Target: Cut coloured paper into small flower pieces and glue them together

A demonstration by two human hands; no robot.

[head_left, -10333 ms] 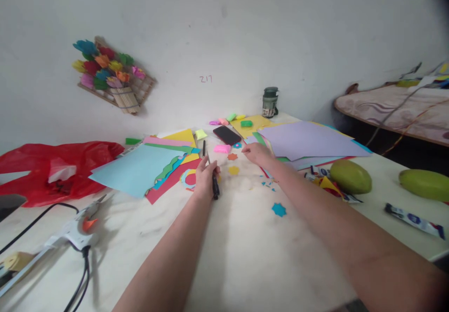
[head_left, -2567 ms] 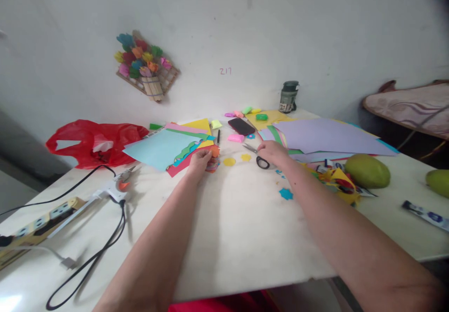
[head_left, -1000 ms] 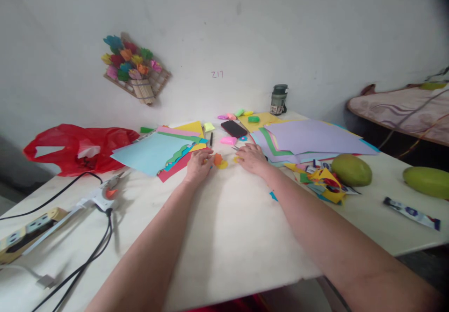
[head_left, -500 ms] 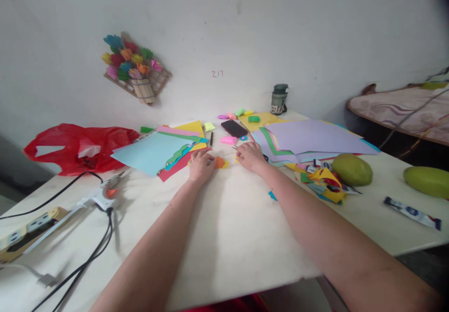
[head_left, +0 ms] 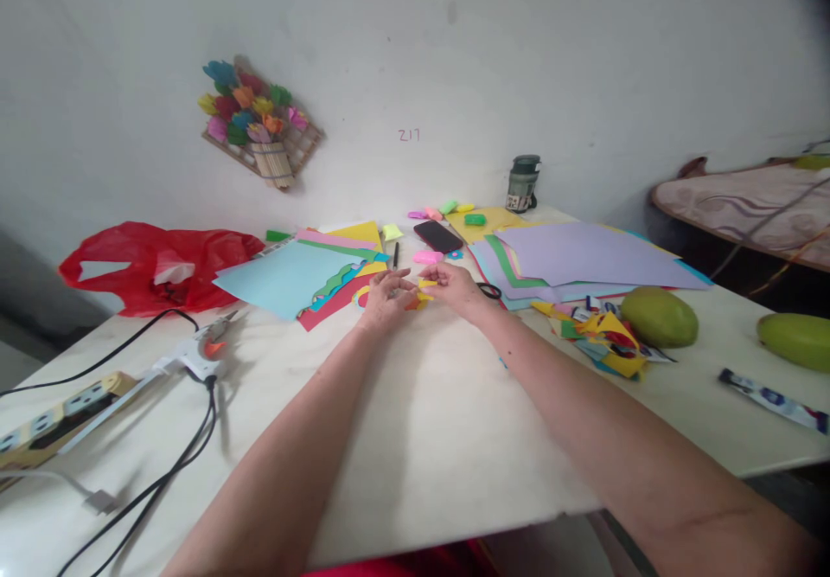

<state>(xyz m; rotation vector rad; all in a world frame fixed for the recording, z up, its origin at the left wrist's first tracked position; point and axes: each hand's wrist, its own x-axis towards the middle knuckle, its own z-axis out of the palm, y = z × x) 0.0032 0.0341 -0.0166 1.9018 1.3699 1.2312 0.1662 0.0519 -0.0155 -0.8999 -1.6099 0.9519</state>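
My right hand (head_left: 457, 290) pinches a small yellow paper piece (head_left: 426, 284) between thumb and fingers. Close beside it, my left hand (head_left: 387, 300) is curled over a small orange-and-yellow paper piece (head_left: 416, 303), most of it hidden by the fingers. A yellow paper ring shape (head_left: 359, 296) lies just left of that hand. Scissors with a black handle (head_left: 489, 290) rest to the right, their blades covered by my right hand. A pink packet (head_left: 428, 257) and a small blue paper flower (head_left: 455, 254) lie just beyond my hands.
Coloured sheets lie left (head_left: 285, 278) and right (head_left: 571, 253). A phone (head_left: 437, 236) and black pen (head_left: 396, 254) sit behind. Paper scraps (head_left: 606, 339) and a green mango (head_left: 660, 316) are at right; a glue gun (head_left: 204, 354), cables, and red bag (head_left: 162, 266) at left.
My hands have come together. The right hand has left the scissors and moved inward, lifting a yellow paper piece; the left has shifted right over the orange piece. The view has shifted slightly.
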